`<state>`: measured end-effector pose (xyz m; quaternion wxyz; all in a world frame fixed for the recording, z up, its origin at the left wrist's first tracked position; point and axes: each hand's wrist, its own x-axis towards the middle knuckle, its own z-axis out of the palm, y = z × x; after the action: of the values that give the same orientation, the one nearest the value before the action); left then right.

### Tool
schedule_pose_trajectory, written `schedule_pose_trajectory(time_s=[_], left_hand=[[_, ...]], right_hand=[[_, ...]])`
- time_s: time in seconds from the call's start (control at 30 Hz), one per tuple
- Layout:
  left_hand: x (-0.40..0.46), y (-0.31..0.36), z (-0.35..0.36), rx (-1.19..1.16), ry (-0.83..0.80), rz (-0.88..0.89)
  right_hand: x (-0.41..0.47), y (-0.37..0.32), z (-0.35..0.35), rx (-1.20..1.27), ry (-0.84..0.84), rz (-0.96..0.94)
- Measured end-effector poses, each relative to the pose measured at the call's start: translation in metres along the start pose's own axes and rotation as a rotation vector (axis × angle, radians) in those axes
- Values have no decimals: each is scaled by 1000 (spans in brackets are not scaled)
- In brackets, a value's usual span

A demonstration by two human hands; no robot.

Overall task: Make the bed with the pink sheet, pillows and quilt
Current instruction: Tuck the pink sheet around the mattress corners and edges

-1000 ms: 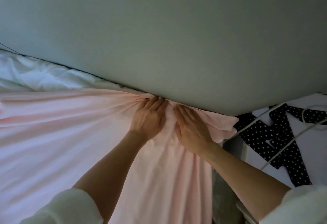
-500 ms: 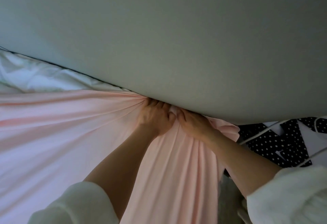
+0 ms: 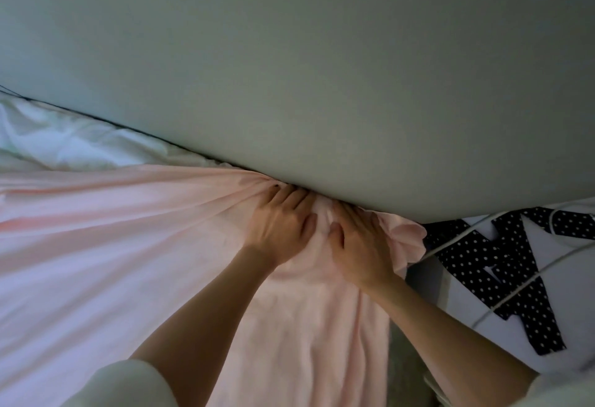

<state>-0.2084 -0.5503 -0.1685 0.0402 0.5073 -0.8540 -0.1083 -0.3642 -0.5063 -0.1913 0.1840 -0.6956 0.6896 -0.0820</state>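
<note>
A plain grey-green wall (image 3: 322,62) filled the upper part of the view and curved down toward the right. Along its lower edge on the left ran a thin dark line (image 3: 96,118), perhaps a cord or a seam; which one could not be told. At the right edge lay a white surface (image 3: 563,284) bearing broad black strips with small white dots (image 3: 528,290), laid in angled bands that crossed each other. Two thin white cables (image 3: 502,297) ran slantwise over those strips, one above the other. At the bottom, toward the right, a narrow patch of dull grey floor (image 3: 405,371) showed, its texture blurred.
</note>
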Motion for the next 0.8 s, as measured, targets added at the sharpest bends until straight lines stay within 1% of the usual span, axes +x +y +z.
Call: schedule_pose_trajectory(time_s=[0.1, 0.17, 0.23, 0.3, 0.37, 0.47, 0.53, 0.57, 0.6, 0.63, 0.7, 0.73, 0.77, 0.8], left_hand=[[5, 4, 3, 8, -101, -58], [5, 6, 9, 21, -122, -81], [5, 7, 10, 42, -139, -84], [5, 6, 10, 36, -177, -104], [4, 14, 7, 33, -229, -158], [-2, 29, 8, 59, -184, -244], [-8, 40, 11, 68, -110, -277], [-11, 44, 12, 71, -75, -285], [-14, 52, 13, 70, -50, -282], [-18, 59, 15, 65, -33, -269], [-26, 74, 18, 29, -18, -230], [-30, 79, 19, 7, -21, -217], [-34, 84, 21, -8, -25, -210], [-37, 88, 22, -13, -23, -208]], right_hand=[[11, 13, 3, 53, -158, 33], [20, 21, 6, 90, -274, 51], [29, 26, 3, 149, -322, 66], [32, 27, 0, 194, -301, 59], [19, 28, -7, 235, -197, 30], [-22, 34, -17, 409, 89, 7], [-55, 47, -20, 505, 280, 145], [-67, 52, -20, 548, 320, 264], [-77, 59, -21, 584, 306, 393], [-83, 64, -18, 617, 233, 517], [-84, 66, -15, 752, -28, 697], [-81, 63, -16, 836, -136, 742], [-79, 61, -19, 897, -164, 752], [-74, 58, -21, 930, -131, 730]])
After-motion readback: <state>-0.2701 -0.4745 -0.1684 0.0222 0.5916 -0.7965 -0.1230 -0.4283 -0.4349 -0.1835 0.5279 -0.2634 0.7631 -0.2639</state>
